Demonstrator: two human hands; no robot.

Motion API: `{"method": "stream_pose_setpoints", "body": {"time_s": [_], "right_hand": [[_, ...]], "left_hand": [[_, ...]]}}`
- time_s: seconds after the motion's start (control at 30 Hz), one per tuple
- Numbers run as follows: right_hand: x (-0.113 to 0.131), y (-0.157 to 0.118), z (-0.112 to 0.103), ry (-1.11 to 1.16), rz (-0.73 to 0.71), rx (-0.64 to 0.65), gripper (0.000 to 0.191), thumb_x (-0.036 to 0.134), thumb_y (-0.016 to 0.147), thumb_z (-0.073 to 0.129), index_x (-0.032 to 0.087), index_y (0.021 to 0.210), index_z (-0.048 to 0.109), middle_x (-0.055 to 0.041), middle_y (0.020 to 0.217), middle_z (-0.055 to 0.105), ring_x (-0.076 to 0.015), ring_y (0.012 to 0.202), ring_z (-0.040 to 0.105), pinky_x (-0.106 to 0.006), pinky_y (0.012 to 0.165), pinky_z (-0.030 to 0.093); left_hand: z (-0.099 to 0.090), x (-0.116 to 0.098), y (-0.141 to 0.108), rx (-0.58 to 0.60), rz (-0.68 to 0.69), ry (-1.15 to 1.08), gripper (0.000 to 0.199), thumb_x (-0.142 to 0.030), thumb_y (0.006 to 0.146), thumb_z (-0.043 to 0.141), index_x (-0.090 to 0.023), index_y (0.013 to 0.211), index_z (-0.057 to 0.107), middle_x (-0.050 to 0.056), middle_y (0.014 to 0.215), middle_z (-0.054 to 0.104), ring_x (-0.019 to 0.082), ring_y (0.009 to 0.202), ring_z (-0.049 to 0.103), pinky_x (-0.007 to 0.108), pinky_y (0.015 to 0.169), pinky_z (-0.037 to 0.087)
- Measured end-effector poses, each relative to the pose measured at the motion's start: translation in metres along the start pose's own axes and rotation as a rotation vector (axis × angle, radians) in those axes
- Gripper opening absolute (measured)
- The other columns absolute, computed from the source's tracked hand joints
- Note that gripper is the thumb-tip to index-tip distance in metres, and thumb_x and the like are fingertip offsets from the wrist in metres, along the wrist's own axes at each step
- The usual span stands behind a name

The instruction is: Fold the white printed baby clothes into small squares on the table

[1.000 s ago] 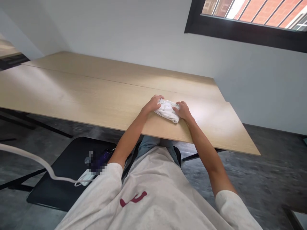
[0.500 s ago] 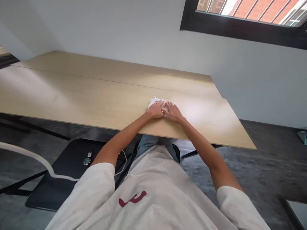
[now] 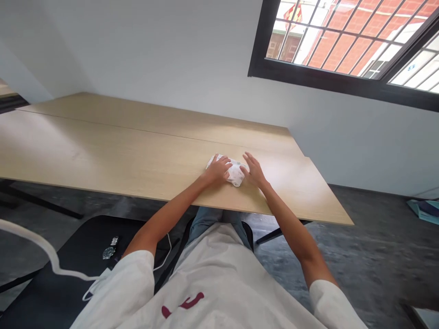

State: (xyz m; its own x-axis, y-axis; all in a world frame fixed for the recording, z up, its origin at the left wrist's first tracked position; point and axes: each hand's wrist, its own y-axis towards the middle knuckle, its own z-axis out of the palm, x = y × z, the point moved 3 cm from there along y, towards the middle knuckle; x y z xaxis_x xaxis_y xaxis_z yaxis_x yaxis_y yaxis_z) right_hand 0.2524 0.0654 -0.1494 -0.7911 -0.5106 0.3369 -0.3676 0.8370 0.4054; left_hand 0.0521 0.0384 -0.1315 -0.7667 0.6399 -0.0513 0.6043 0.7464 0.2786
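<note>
A small folded white cloth (image 3: 236, 174) with faint printed marks lies on the wooden table (image 3: 147, 151), close to its front edge. My left hand (image 3: 218, 169) rests on the cloth's left part with its fingers spread, not wrapped around it. At the cloth's right end is my right hand (image 3: 253, 171), fingers apart and lifted. Its thumb is near the cloth's edge; whether it touches I cannot tell.
To the left, a black chair (image 3: 73, 244) holds a wristwatch (image 3: 109, 249). A white cable (image 3: 37, 240) curves beside my left arm. A barred window (image 3: 336, 41) is in the wall behind the table. Blue-green items (image 3: 425, 210) lie on the floor at far right.
Both hands were pressed together flat on the cloth. They have moved apart, the right one lifting off to the side, and more of the cloth shows. The view has tilted up.
</note>
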Motion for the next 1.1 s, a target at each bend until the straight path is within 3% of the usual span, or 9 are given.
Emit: {"method": "stream_pose_setpoints", "body": {"time_s": [0.1, 0.27, 0.33, 0.43, 0.53, 0.6, 0.7, 0.83, 1.1], "right_hand": [[0.020, 0.006, 0.014, 0.008, -0.148, 0.188, 0.060, 0.047, 0.108, 0.028, 0.019, 0.159, 0.041, -0.0104, 0.165, 0.036, -0.0254, 0.156, 0.029, -0.048, 0.128, 0.024], [0.031, -0.015, 0.019, -0.145, -0.070, 0.331, 0.063, 0.049, 0.108, 0.034, 0.011, 0.158, 0.043, -0.0137, 0.166, 0.033, -0.0313, 0.157, 0.023, -0.048, 0.129, 0.022], [0.041, -0.038, 0.010, -0.222, -0.071, 0.309, 0.063, 0.048, 0.107, 0.040, 0.008, 0.156, 0.043, -0.0170, 0.165, 0.035, -0.0335, 0.154, 0.029, -0.047, 0.127, 0.027], [0.065, -0.077, -0.006, -0.311, -0.090, 0.264, 0.059, 0.046, 0.105, 0.049, 0.008, 0.150, 0.049, -0.0207, 0.158, 0.045, -0.0379, 0.142, 0.045, -0.052, 0.116, 0.041], [0.084, -0.098, -0.015, -0.298, -0.091, 0.237, 0.046, 0.042, 0.102, 0.054, 0.010, 0.136, 0.061, -0.0205, 0.143, 0.059, -0.0367, 0.126, 0.057, -0.051, 0.105, 0.050], [0.089, -0.095, -0.015, -0.236, -0.103, 0.178, 0.043, 0.037, 0.104, 0.048, 0.010, 0.134, 0.062, -0.0202, 0.142, 0.060, -0.0341, 0.129, 0.056, -0.049, 0.110, 0.047], [0.085, -0.076, -0.002, -0.117, -0.179, 0.170, 0.053, 0.033, 0.108, 0.035, 0.008, 0.154, 0.044, -0.0194, 0.158, 0.045, -0.0290, 0.148, 0.040, -0.048, 0.122, 0.035], [0.066, -0.065, 0.018, -0.088, -0.154, 0.317, 0.065, 0.045, 0.110, 0.029, 0.014, 0.166, 0.019, -0.0138, 0.171, 0.021, -0.0266, 0.159, 0.019, -0.053, 0.128, 0.022], [0.032, -0.095, 0.010, -0.209, -0.014, 0.295, 0.068, 0.051, 0.108, 0.034, 0.014, 0.165, 0.027, -0.0131, 0.169, 0.025, -0.0306, 0.158, 0.020, -0.058, 0.127, 0.019]], "left_hand": [[0.009, -0.028, -0.010, -0.003, -0.142, -0.053, 0.046, -0.033, 0.099, 0.048, -0.008, 0.134, 0.063, 0.023, 0.142, 0.060, 0.035, 0.138, 0.050, 0.052, 0.122, 0.031], [0.024, -0.018, -0.036, 0.130, -0.050, -0.145, 0.071, -0.051, 0.101, 0.048, -0.007, 0.156, 0.040, 0.021, 0.168, 0.027, 0.032, 0.159, 0.020, 0.046, 0.130, 0.014], [0.018, 0.000, -0.044, 0.168, 0.050, -0.258, 0.062, -0.050, 0.101, 0.046, -0.013, 0.152, 0.048, 0.016, 0.167, 0.033, 0.028, 0.157, 0.026, 0.043, 0.129, 0.018], [0.000, 0.015, -0.053, 0.119, 0.086, -0.421, 0.046, -0.045, 0.104, 0.038, -0.017, 0.124, 0.068, 0.011, 0.144, 0.062, 0.025, 0.137, 0.054, 0.037, 0.119, 0.038], [-0.006, 0.003, -0.057, 0.042, 0.059, -0.417, 0.042, -0.039, 0.104, 0.036, -0.017, 0.105, 0.072, 0.009, 0.118, 0.074, 0.024, 0.117, 0.065, 0.035, 0.108, 0.049], [-0.001, -0.016, -0.055, 0.006, 0.072, -0.342, 0.039, -0.034, 0.104, 0.038, -0.016, 0.118, 0.069, 0.011, 0.131, 0.069, 0.025, 0.129, 0.059, 0.039, 0.115, 0.044], [0.018, -0.038, -0.048, 0.026, 0.062, -0.216, 0.052, -0.030, 0.100, 0.042, -0.008, 0.147, 0.051, 0.018, 0.159, 0.045, 0.028, 0.150, 0.039, 0.044, 0.126, 0.032], [0.035, -0.043, -0.046, 0.049, -0.005, -0.119, 0.063, -0.031, 0.100, 0.042, -0.003, 0.157, 0.037, 0.020, 0.165, 0.033, 0.029, 0.156, 0.029, 0.046, 0.129, 0.024], [0.030, -0.033, -0.076, 0.040, -0.090, -0.047, 0.066, -0.047, 0.104, 0.040, -0.004, 0.155, 0.041, 0.019, 0.165, 0.035, 0.030, 0.155, 0.032, 0.046, 0.129, 0.025]]}}
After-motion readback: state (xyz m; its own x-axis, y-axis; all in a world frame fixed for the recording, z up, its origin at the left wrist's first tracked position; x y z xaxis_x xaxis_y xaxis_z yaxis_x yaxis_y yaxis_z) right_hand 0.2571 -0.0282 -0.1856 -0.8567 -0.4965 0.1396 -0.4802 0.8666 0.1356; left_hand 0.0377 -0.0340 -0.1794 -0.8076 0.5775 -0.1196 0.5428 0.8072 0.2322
